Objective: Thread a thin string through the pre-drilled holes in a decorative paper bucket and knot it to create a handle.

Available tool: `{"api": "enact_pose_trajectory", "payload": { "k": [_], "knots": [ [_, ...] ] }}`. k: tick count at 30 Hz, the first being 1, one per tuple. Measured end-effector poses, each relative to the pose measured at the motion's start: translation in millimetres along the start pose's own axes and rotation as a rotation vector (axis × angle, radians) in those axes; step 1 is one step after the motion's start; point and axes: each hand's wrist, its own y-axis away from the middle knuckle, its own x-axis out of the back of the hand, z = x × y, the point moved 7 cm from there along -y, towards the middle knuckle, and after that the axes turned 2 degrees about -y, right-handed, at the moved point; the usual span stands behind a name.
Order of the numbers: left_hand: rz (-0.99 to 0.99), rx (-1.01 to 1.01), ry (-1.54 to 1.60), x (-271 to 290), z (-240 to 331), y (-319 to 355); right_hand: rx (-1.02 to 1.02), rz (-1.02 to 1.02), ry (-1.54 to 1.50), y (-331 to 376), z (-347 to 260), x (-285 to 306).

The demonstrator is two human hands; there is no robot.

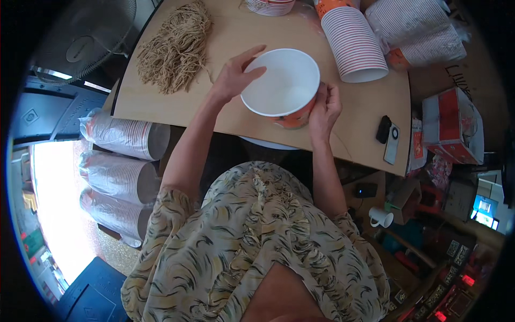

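Observation:
A large white paper tub (284, 80) with an orange printed outside is held tilted above the table's near edge, its open mouth facing me. My right hand (325, 110) is closed on its lower right side, with the fingers partly hidden behind the wall. At the upper left of the rim is my left hand (237, 75), open, thumb and fingers spread apart. Its thumb overlaps the rim in view; whether it touches the tub I cannot tell. The inside of the tub shows plain white with nothing in it.
On the table (145, 104) lie a heap of tan twine strands (179, 45), a nested stack of tubs (354, 45), plastic-wrapped stacks (410, 24) and a small remote-like device (392, 144). Wrapped tub stacks (115, 180) stand at left, near a fan (83, 48). A white mug (381, 217) sits lower right.

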Motion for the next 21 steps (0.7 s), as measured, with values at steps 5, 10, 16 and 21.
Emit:
{"api": "enact_pose_trajectory", "payload": {
  "k": [5,10,16,21],
  "knots": [
    [-0.040,-0.042,-0.208,-5.7,-8.2,-15.4,0.014,-0.021,0.078,-3.0,-21.9,-2.6],
    [-0.036,0.017,-0.183,-14.3,-6.1,-15.5,0.001,-0.026,0.071,-3.3,-25.8,-4.2],
    [0.041,-0.033,-0.145,-14.8,-11.0,-18.9,-0.019,-0.047,0.095,-4.6,-23.7,-5.1],
    [0.010,0.009,-0.091,-20.2,-9.2,-21.6,-0.047,-0.037,0.124,-4.4,-17.9,-0.3]
  ]
}}
